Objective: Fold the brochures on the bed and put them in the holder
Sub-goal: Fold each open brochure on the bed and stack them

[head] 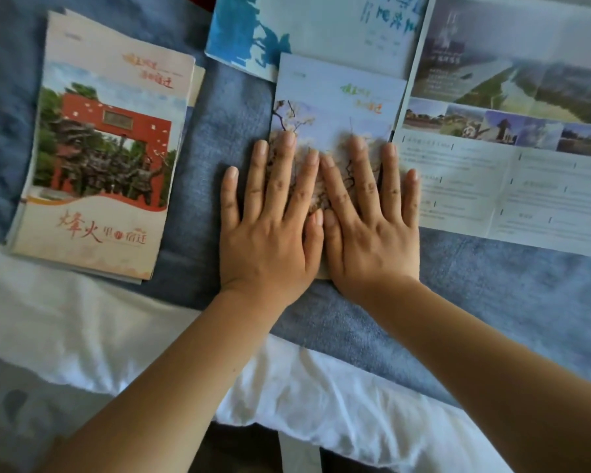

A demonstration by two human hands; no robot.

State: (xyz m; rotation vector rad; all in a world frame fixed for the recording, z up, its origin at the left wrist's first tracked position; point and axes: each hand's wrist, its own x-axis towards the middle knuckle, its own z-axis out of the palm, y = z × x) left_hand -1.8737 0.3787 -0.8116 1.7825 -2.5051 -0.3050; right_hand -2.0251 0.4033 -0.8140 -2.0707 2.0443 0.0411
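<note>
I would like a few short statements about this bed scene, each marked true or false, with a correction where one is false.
1. The left hand and the right hand rest flat, fingers straight, on the blossom brochure. True.
2. The red-gate brochure stack lies to the right of the hands. False: it lies to their left.
3. An unfolded brochure lies open at the right. True.
4. The blue-and-white brochure covers the blossom brochure. False: the blossom brochure overlaps it.

A folded blossom-cover brochure (pixel 335 97) lies flat between a red-gate stack (pixel 99 148) and an unfolded brochure (pixel 509 148).
</note>
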